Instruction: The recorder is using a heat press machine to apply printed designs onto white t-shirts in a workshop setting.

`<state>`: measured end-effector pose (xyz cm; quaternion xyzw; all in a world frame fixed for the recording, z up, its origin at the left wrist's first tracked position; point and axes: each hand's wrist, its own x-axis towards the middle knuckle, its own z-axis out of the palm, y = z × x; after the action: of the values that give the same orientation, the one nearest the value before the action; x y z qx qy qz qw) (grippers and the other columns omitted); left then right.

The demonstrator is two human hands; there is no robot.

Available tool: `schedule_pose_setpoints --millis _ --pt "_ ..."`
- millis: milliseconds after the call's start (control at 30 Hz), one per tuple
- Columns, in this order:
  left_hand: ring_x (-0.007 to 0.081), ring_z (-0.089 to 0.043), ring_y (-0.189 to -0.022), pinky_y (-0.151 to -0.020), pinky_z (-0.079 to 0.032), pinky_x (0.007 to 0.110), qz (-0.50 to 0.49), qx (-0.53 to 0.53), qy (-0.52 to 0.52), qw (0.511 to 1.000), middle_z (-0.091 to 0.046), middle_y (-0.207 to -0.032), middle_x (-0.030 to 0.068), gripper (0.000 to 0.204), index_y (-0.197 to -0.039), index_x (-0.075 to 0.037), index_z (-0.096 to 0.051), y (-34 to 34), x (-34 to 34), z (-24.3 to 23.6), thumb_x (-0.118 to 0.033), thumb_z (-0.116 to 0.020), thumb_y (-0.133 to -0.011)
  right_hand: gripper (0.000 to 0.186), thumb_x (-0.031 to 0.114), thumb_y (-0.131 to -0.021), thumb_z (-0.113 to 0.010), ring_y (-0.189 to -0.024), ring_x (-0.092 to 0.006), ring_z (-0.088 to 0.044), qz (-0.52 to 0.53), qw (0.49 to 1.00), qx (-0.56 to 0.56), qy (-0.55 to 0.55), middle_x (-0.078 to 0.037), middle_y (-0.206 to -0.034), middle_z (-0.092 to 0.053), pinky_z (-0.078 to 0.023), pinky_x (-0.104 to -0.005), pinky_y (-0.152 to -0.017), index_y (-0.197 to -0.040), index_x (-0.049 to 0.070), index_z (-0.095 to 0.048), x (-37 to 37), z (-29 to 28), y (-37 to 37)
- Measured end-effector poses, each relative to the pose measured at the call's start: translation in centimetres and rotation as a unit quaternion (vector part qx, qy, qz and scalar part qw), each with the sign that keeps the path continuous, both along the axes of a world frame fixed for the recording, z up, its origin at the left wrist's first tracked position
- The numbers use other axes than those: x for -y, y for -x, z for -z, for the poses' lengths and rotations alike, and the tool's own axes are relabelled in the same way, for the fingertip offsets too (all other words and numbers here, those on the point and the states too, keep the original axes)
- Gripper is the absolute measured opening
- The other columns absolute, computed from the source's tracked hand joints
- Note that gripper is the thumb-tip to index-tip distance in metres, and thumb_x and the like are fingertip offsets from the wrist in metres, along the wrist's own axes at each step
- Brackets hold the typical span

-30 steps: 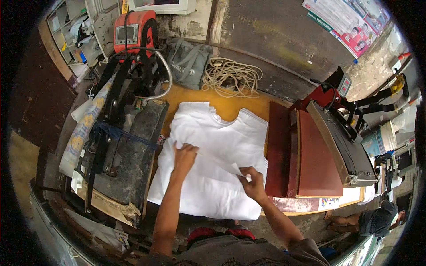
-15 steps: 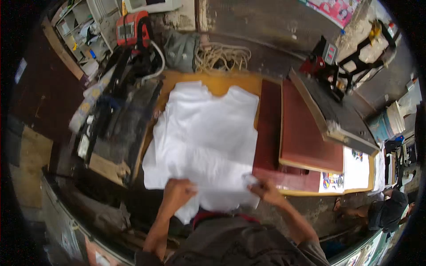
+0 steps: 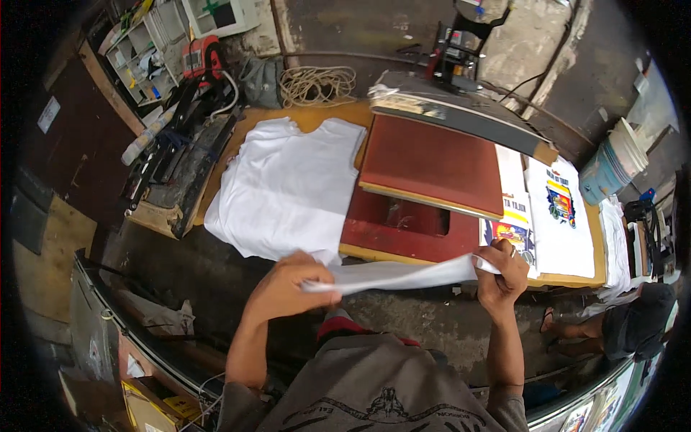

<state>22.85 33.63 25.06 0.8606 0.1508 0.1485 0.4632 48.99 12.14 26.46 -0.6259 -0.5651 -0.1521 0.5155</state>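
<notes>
My left hand (image 3: pixel 299 284) and my right hand (image 3: pixel 502 273) are both closed on a white fabric piece (image 3: pixel 403 275), stretched between them just off the front edge of the yellow table (image 3: pixel 230 140). Behind my left hand, white shirts (image 3: pixel 284 187) lie spread on the table. A heat press with a red-brown pad (image 3: pixel 432 158) stands beyond the held fabric, its dark upper plate (image 3: pixel 461 115) raised. Right of it lie white printed pieces (image 3: pixel 565 248) with colourful designs, partly behind my right hand.
An old black press (image 3: pixel 165 191) is at the left. Coiled cord (image 3: pixel 317 85), a grey bag (image 3: pixel 259 81) and a red machine (image 3: pixel 196 59) are along the back. A bucket (image 3: pixel 612 158) is at right; a crouched person (image 3: pixel 633 324) is at lower right.
The white fabric has been lifted from the shirts and pulled toward me, stretched between both hands. Both hands have moved rightward, and the view has turned toward the right-hand press.
</notes>
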Motion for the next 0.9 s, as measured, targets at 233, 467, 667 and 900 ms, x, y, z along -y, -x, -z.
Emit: schedule_pose_setpoints --millis 233,467,667,900 --pt "0.0296 -0.062 -0.075 -0.068 -0.046 0.037 -0.103 -0.04 -0.308 0.945 -0.068 -0.079 0.0085 0.014 -0.079 -0.005 -0.068 1.0 0.0 1.5 -0.003 -0.068 -0.065 0.039 0.005 -0.061 -0.073 -0.064 -0.0177 -0.051 0.082 0.928 0.253 0.262 -0.002 -0.073 -0.053 -0.039 -0.032 -0.051 -0.099 0.009 -0.068 8.6 -1.3 -3.3" --pt "0.0201 -0.06 -0.089 -0.08 -0.046 0.027 -0.161 0.167 -0.026 0.973 -0.062 -0.103 0.0123 0.026 -0.09 0.003 -0.065 -0.5 -0.1 3.6 0.017 -0.053 -0.072 0.01 0.0 -0.082 -0.06 -0.086 -0.0137 -0.053 0.089 0.963 -0.255 0.003 -0.005 -0.086 -0.061 -0.044 -0.0282 -0.078 -0.09 0.0 -0.066 14.1 5.0 -9.7" --pt "0.024 -0.058 -0.102 -0.088 -0.049 0.038 -0.243 0.092 0.554 0.791 -0.058 -0.112 0.0139 0.034 -0.12 0.003 -0.051 -5.3 1.4 13.7 -0.002 -0.057 -0.087 0.026 -0.007 -0.076 -0.051 -0.078 -0.011 -0.057 0.115 0.894 -0.414 0.123 -0.005 -0.085 -0.065 -0.045 -0.0244 -0.069 -0.098 -0.001 -0.065 12.3 11.5 -10.4" --pt "0.0248 -0.049 -0.115 -0.097 -0.04 0.033 -0.275 0.045 0.358 0.891 -0.049 -0.128 0.0153 0.044 -0.125 0.002 -0.051 -13.0 -4.1 15.9 -0.023 -0.06 -0.09 0.034 0.01 -0.081 -0.054 -0.087 -0.0171 -0.056 0.006 0.824 -0.562 0.071 -0.007 -0.089 -0.061 -0.042 -0.0276 -0.079 -0.11 -0.004 -0.063 7.5 15.6 -13.8"
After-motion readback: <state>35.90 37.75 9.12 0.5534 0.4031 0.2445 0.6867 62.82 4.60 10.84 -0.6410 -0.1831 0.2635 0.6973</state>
